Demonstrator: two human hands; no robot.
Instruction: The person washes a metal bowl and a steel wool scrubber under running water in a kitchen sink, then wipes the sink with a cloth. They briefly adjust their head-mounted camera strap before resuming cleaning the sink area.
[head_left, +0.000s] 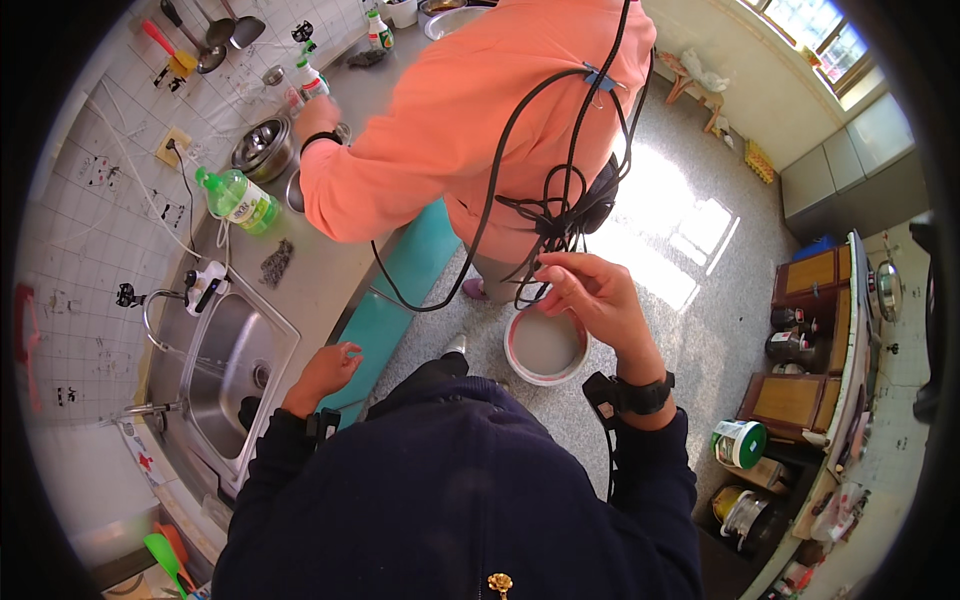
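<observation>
My right hand (604, 300) is raised in front of me, its thumb and fingertips brought close together. Its fingertips overlap the lower loops of a bundle of black cable (553, 223) that hangs at the back of a person in a salmon-coloured top (480, 112); whether they touch or pinch a loop cannot be told. Below that hand, a round bucket (511, 352) of cloudy water stands on the floor. My left hand (324, 377) is beside the counter's front edge, near the stainless steel sink (232, 352), fingers loosely bent and nothing visible in it.
Left, the steel counter (315, 292) bears a green detergent bottle (244, 202), a steel-wool scourer (277, 264) and metal bowls (262, 150). The person's hand (317, 116) is by a white bottle (309, 79). At right are wooden cabinets (795, 401) and a green-lidded tub (739, 444).
</observation>
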